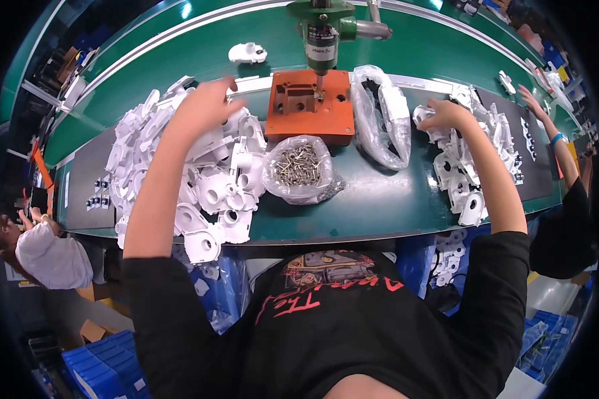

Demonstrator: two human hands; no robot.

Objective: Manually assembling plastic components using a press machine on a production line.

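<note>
My left hand (209, 110) is over the far edge of a large heap of white plastic housings (146, 159), its fingers apart and nothing seen between them. On the other side, my right hand (449, 114) has thumb and fingers closed around a white plastic housing (420, 116) at the end of a smaller heap (456, 176). Between the hands stands an orange fixture block (306, 123) with a recess and holes. The tip of a green press or driver head (321, 46) comes down at it. The fixture's recess shows no white housing.
A clear bag of small metal screws or pins (298, 167) sits before the fixture. Beside it lies a clear bag with black parts (383, 120). One white housing (247, 53) rests on the green conveyor (199, 50). Other people work at both sides; blue bins (106, 366) stand below.
</note>
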